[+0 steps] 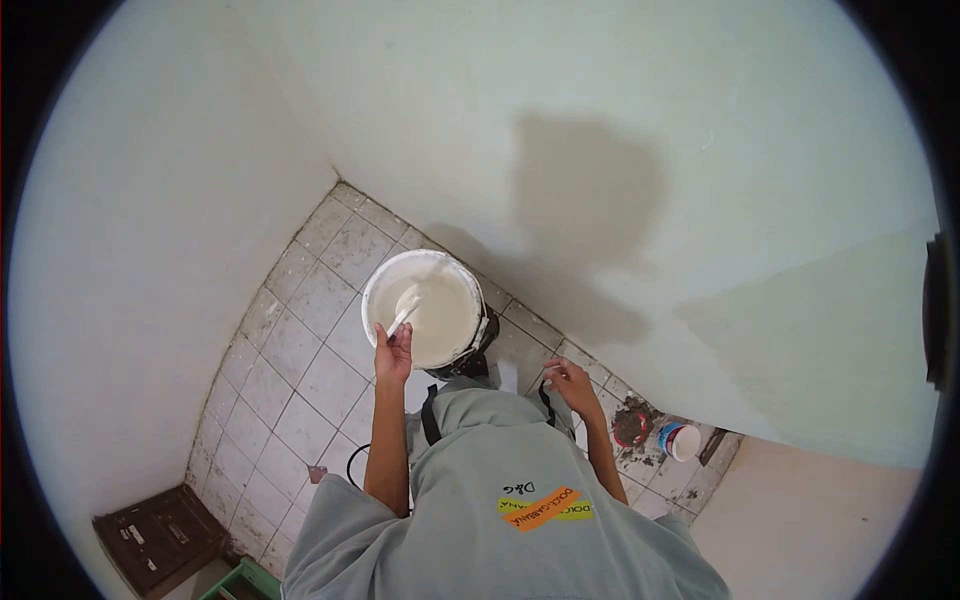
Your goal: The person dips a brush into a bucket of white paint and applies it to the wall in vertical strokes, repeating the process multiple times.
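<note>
A white bucket with a pale, creamy liquid in it stands near the wall. My left hand is at its near rim, closed around the handle of a white scoop-like tool. The rounded end of that tool reaches over the liquid; its exact kind is hard to make out. Lower and to the right, my right hand hangs beside my grey shirt, close to a black strap. Its fingers are loosely bent and apart, with nothing visible in them.
Stained white floor tiles meet pale walls in a corner. A dark object stands under or behind the bucket. To the right are a red-rimmed container with grey debris and a small paint tub. A brown box sits lower left.
</note>
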Motion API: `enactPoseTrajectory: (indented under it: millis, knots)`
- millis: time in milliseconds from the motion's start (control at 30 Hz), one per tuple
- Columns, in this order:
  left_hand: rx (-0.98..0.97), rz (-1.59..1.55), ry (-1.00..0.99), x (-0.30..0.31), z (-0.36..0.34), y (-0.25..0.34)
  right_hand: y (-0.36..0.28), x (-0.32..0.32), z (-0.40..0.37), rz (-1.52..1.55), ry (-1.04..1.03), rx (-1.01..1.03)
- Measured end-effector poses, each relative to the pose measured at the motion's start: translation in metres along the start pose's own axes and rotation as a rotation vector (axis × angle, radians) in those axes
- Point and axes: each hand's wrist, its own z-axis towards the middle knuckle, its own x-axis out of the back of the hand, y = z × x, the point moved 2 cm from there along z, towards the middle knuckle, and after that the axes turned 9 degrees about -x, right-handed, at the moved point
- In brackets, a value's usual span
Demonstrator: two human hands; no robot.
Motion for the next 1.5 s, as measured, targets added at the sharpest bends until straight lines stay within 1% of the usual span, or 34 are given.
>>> enactPoseTrajectory:
  millis: [67,167,267,400,467,667,867,967,1000,1033,1100,1167,1233,1300,1333,1433,1500]
  knots:
    - [0.000,-0.012,0.011,-0.002,0.006,0.002,-0.003,0.001,-0.001,-0.012,0.008,-0.016]
    - [0.012,0.002,-0.028,-0.011,0.007,0.007,-0.004,0.001,0.001,0.002,0.028,-0.014]
    - [0.011,0.053,-0.117,-0.016,0.009,0.011,-0.001,-0.001,0.006,-0.009,0.029,-0.002]
    - [-0.010,0.163,-0.115,-0.026,0.005,0.018,-0.013,-0.003,0.004,-0.023,0.016,-0.028]
    - [-0.027,0.193,-0.117,-0.034,-0.001,0.023,-0.008,-0.004,0.007,-0.036,0.023,-0.018]
    - [-0.223,0.448,-0.140,-0.045,-0.011,0.043,-0.006,-0.005,0.011,-0.030,0.014,-0.005]
    - [-0.423,0.573,-0.185,-0.066,-0.037,0.066,-0.013,-0.003,0.006,-0.049,0.005,-0.023]
    - [-0.512,0.628,-0.216,-0.089,-0.055,0.077,-0.015,-0.002,0.006,-0.051,0.003,-0.008]
    - [-0.572,0.685,-0.228,-0.093,-0.059,0.082,-0.014,-0.001,0.006,-0.053,0.005,-0.003]
    - [-0.628,0.740,-0.246,-0.096,-0.062,0.088,-0.006,-0.004,0.009,-0.024,-0.011,0.044]
    - [-0.713,0.831,-0.285,-0.109,-0.068,0.096,0.010,-0.005,0.017,0.025,0.003,0.132]
    - [-0.778,0.910,-0.359,-0.127,-0.076,0.104,0.010,-0.004,0.016,-0.004,0.012,0.110]
    - [-0.832,0.972,-0.458,-0.149,-0.091,0.107,-0.004,-0.003,0.008,-0.018,0.024,0.026]
    - [-0.846,0.995,-0.533,-0.172,-0.108,0.106,-0.004,0.002,0.005,-0.071,0.060,0.131]
    - [-0.842,0.999,-0.561,-0.184,-0.114,0.104,-0.004,0.007,0.003,-0.040,0.077,0.107]
    - [-0.918,1.073,-0.755,-0.239,-0.144,0.093,-0.012,0.018,-0.006,0.032,0.096,0.076]
    - [-0.898,1.034,-0.870,-0.281,-0.168,0.081,-0.018,0.029,-0.016,0.033,0.119,0.097]
